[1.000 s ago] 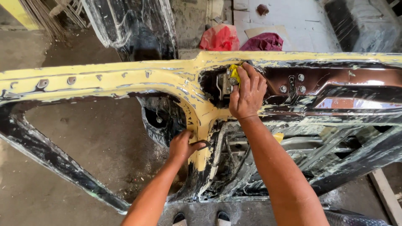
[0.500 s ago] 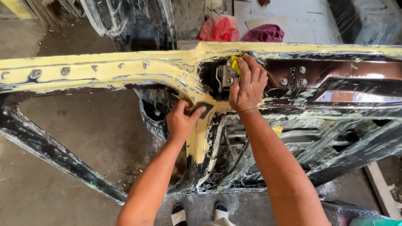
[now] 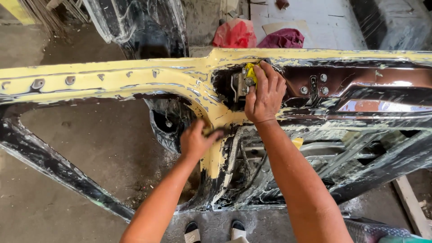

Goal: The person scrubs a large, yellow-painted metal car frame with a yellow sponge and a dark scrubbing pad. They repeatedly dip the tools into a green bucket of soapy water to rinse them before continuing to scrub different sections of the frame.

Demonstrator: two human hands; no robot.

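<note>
At the latch recess of the car door shell (image 3: 135, 76), which stands on edge over the concrete floor (image 3: 90, 148), both hands work the coated metal. The right hand (image 3: 264, 92) presses a folded yellow abrasive pad (image 3: 249, 73) against the edge of the recess, just beside the grey latch mechanism (image 3: 238, 86). The left hand (image 3: 195, 139) bears on the yellow-primed pillar (image 3: 211, 157) below, over a dark strip (image 3: 219, 131) that looks like abrasive sheet; it is too small to name with certainty.

Procedure, as judged from this position:
- Keep the pad flat under the fingertips, so that pressure spreads and does not gouge the primer.
- Work in short strokes round the recess lip; avoid snagging the pad on the latch and the two screws (image 3: 312, 90) to its right.
- Use the left hand as a brace, so the shell does not rock.

Grip state: the right grip is curled closed on the yellow pad, fingers bent over it and pressing it to the metal. The left grip is clenched, thumb and fingers pinching the dark strip against the pillar. A red bag (image 3: 235, 33) and a maroon cloth (image 3: 282, 38) lie on the floor beyond the door, well apart from the work.
</note>
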